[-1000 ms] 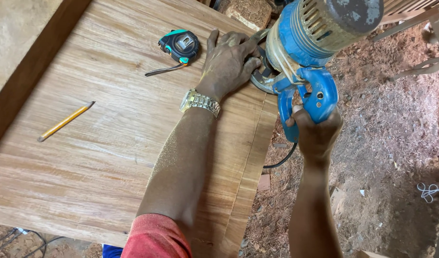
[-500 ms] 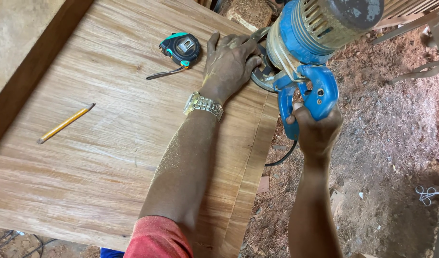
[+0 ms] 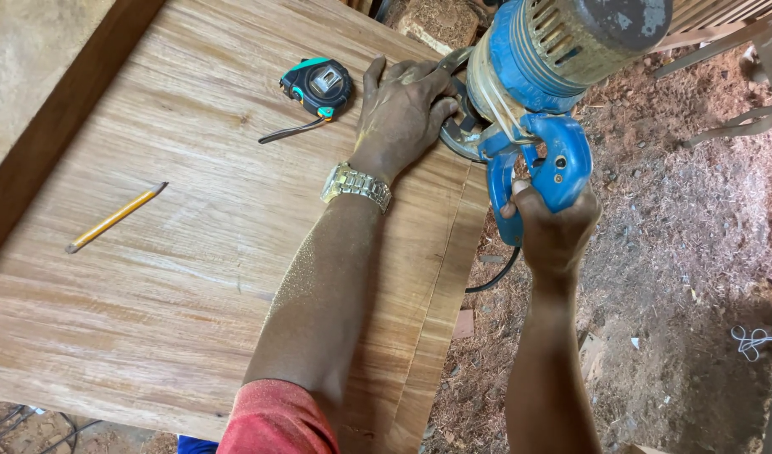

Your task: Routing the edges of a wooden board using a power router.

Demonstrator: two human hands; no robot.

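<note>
Blue router (image 3: 537, 92) sits at the board's (image 3: 193, 277) right edge, about 1 o'clock in view. Right hand (image 3: 552, 231) is wrapped tight round its blue handle; left hand (image 3: 403, 113) lies curled over the wood, fingertips pressed on the metal base. Looks heavy and top-loaded — rigid, likely to kick. Best held at handle plus base, as here. Tape measure (image 3: 317, 87) at 11 o'clock of the left hand, pencil (image 3: 115, 219) at 9 — both apart.
</note>
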